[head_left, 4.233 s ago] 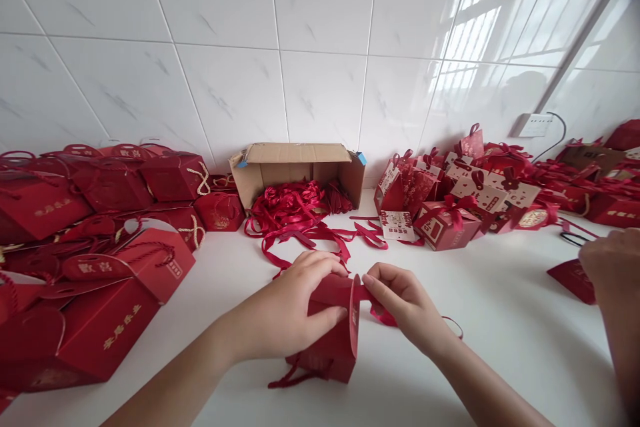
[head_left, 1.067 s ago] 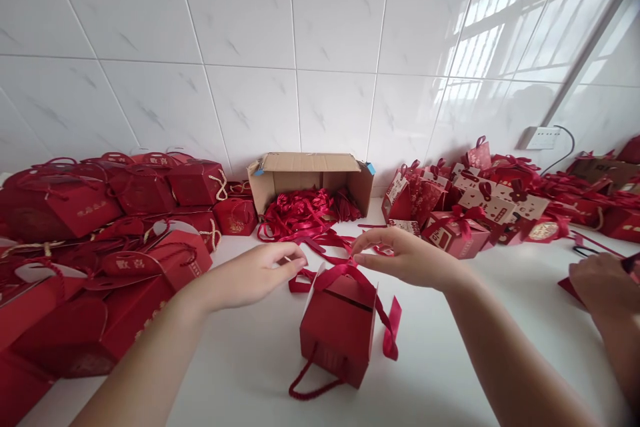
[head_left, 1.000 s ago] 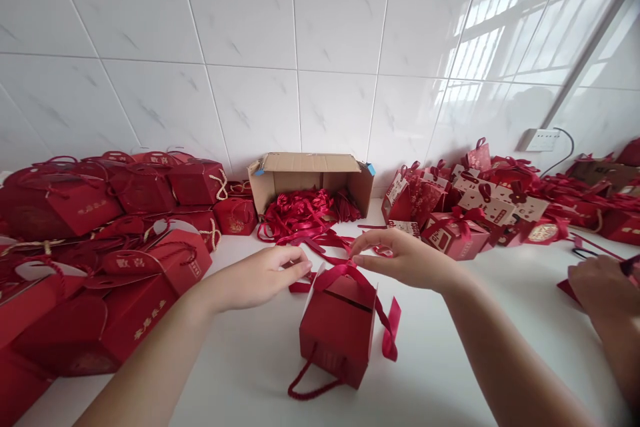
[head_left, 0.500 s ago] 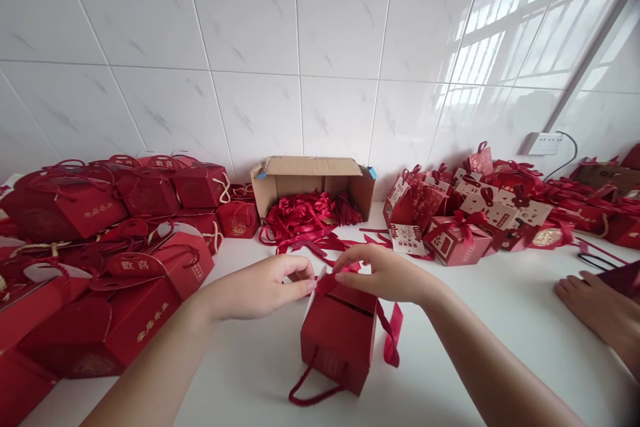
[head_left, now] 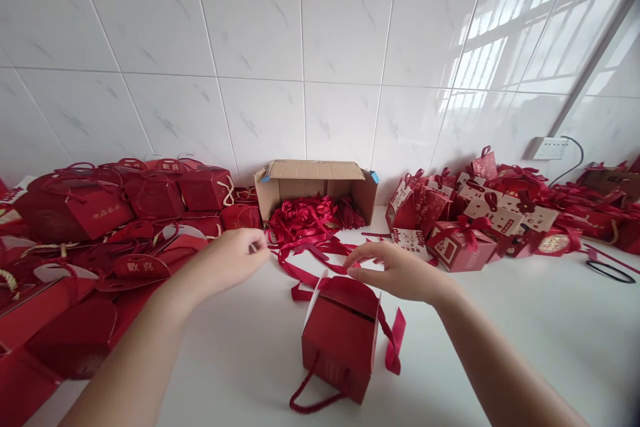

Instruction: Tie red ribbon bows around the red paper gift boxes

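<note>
A small red gift box (head_left: 340, 337) with a cord handle lies on the white counter (head_left: 525, 340) in front of me. A red ribbon (head_left: 300, 271) runs over its top. My left hand (head_left: 233, 259) is up and to the left of the box, fingers pinched on one end of the ribbon. My right hand (head_left: 395, 271) hovers just above the box's top right, fingers curled and pinching the other end.
An open cardboard box (head_left: 315, 181) spilling red ribbons stands against the tiled wall. Stacked red gift boxes (head_left: 100, 233) fill the left side. Smaller patterned red boxes (head_left: 475, 213) are heaped at the right. A black band (head_left: 610, 271) lies far right.
My left hand has pulled the ribbon end away to the left and my right hand has shifted slightly right. The other person's hand at the right edge has left the view.
</note>
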A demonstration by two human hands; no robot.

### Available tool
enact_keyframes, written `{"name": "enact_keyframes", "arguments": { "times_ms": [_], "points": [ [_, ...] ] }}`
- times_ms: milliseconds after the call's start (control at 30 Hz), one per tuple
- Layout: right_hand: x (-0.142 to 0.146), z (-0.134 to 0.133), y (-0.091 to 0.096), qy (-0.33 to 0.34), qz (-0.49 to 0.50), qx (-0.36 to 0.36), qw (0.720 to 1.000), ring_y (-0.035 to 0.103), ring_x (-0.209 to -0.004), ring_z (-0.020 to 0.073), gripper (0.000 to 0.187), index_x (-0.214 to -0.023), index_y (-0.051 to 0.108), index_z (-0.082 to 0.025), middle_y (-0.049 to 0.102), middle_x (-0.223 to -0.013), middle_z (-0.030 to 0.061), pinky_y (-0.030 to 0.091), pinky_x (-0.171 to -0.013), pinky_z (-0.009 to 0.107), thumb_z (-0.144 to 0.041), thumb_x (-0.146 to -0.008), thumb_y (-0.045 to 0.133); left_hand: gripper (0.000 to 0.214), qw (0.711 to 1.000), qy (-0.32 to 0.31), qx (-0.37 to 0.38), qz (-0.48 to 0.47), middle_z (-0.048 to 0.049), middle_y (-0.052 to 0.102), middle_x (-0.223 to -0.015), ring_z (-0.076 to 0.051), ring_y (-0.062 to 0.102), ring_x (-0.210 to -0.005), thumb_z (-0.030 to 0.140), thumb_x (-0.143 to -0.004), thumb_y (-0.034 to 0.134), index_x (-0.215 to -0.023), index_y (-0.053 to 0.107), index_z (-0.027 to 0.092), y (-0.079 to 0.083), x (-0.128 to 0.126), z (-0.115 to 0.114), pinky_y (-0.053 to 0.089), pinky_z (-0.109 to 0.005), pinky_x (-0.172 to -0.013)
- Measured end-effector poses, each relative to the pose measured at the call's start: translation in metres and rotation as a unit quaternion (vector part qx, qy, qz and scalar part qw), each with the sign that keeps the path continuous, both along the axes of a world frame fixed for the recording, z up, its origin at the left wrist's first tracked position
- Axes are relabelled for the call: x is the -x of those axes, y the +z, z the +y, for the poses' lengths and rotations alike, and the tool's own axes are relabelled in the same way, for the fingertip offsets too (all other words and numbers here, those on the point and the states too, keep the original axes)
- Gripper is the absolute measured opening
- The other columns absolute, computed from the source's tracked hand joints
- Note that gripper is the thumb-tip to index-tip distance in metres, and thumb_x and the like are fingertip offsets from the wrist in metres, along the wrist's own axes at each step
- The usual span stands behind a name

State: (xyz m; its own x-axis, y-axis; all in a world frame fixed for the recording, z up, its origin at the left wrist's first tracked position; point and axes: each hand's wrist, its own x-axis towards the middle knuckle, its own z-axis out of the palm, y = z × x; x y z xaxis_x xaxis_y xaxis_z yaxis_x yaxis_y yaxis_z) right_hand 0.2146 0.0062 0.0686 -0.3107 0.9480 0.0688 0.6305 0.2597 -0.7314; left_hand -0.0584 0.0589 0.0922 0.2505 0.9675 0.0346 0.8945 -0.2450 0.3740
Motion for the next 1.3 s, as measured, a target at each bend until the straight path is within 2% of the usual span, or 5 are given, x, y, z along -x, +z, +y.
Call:
{"name": "enact_keyframes", "arguments": {
  "times_ms": [267, 467, 700, 867, 1300],
  "points": [
    [-0.015, -0.001, 0.007, -0.006, -0.011, -0.013, 1.000, 0.060, -0.099, 0.0229, 0.024, -0.093, 0.069, -0.023, 0.068, -0.106, 0.0050, 0.046, -0.085, 0.036, -0.040, -0.084, 0.055, 0.016, 0.976, 0.128, -0.016, 0.175, -0.0055, 0.056, -0.059, -0.022, 0.054, -0.058, 0.028, -0.063, 0.055, -0.054, 0.047, 0.019, -0.007, 0.048, 0.031, 0.031, -0.032, -0.054],
    [-0.032, -0.018, 0.017, -0.024, -0.045, -0.013, 0.999, 0.061, -0.096, 0.0225, 0.029, -0.092, 0.069, -0.023, 0.068, -0.100, 0.0054, 0.048, -0.084, 0.035, -0.047, -0.085, 0.054, 0.036, 0.993, -0.094, 0.063, -0.043, -0.0031, 0.064, -0.099, -0.022, 0.059, -0.087, 0.053, -0.085, 0.040, -0.095, 0.058, 0.024, -0.005, -0.006, 0.009, 0.044, -0.028, -0.070],
    [-0.041, -0.043, -0.012, 0.018, 0.021, 0.059, 0.998, 0.060, -0.094, 0.0197, 0.029, -0.095, 0.058, -0.021, 0.064, -0.099, 0.0046, 0.049, -0.083, 0.034, -0.045, -0.080, 0.065, 0.039, 0.924, -0.262, 0.214, -0.180, 0.0026, 0.045, -0.077, -0.014, 0.043, -0.072, 0.057, -0.087, 0.041, -0.077, 0.047, 0.020, -0.023, -0.049, -0.013, 0.039, -0.025, -0.070],
    [-0.031, -0.048, -0.037, 0.032, 0.207, 0.100, 0.973, 0.057, -0.075, 0.0123, 0.020, -0.088, 0.047, -0.020, 0.057, -0.083, 0.0000, 0.046, -0.064, 0.026, -0.033, -0.085, 0.061, 0.040, 0.863, -0.212, 0.330, -0.320, 0.0030, 0.039, -0.072, -0.010, 0.036, -0.063, 0.057, -0.085, 0.047, -0.076, 0.045, 0.019, -0.044, -0.043, -0.020, 0.034, -0.023, -0.059],
    [-0.025, -0.056, -0.042, -0.044, 0.095, -0.068, 0.992, 0.043, -0.067, 0.0116, 0.020, -0.085, 0.056, -0.021, 0.053, -0.078, -0.0004, 0.035, -0.059, 0.026, -0.012, -0.088, 0.038, 0.035, 0.814, -0.130, 0.404, -0.397, 0.0063, 0.031, -0.061, -0.007, 0.018, -0.053, 0.049, -0.084, 0.057, -0.074, 0.044, 0.018, -0.050, -0.023, -0.046, 0.012, -0.025, -0.050]
  ]
}}
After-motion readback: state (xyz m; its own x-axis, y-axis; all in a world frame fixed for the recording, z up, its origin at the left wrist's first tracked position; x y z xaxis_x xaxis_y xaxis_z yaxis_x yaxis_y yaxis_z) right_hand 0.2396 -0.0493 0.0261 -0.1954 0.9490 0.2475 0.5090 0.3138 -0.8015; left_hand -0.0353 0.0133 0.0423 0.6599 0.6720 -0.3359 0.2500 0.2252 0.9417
